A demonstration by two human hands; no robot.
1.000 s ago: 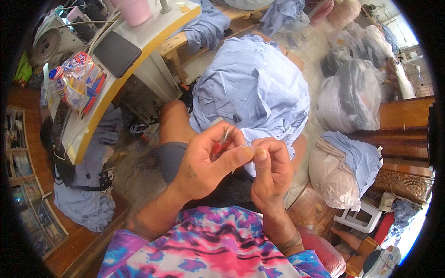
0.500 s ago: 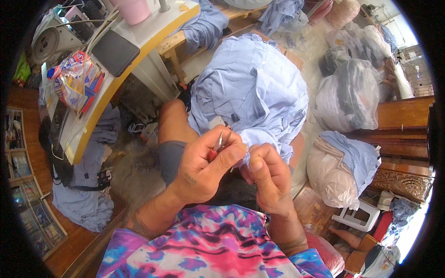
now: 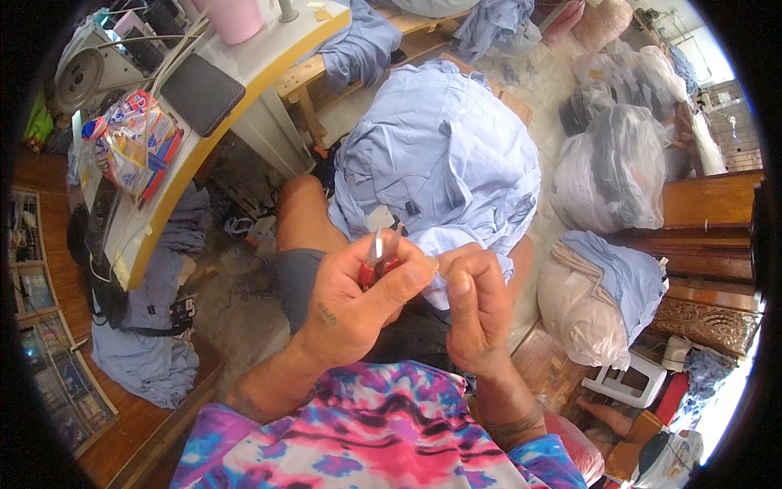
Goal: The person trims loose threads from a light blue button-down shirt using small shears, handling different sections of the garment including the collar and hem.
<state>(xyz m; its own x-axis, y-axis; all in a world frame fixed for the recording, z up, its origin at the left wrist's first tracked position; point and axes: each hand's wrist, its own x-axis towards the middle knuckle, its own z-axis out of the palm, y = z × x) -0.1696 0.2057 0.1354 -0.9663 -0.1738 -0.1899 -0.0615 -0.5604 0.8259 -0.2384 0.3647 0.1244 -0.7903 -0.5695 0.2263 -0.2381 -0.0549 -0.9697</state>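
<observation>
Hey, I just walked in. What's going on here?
A seated person has a small pair of red-handled snips in the left hand, blades showing above the fingers. The right hand is close beside it, thumb and fingers pinched together; whether something fine is between them is hard to tell. Just beyond both hands sits a big heap of light-blue cloth. A white worktable stands to the left, and plastic bags stand to the right.
</observation>
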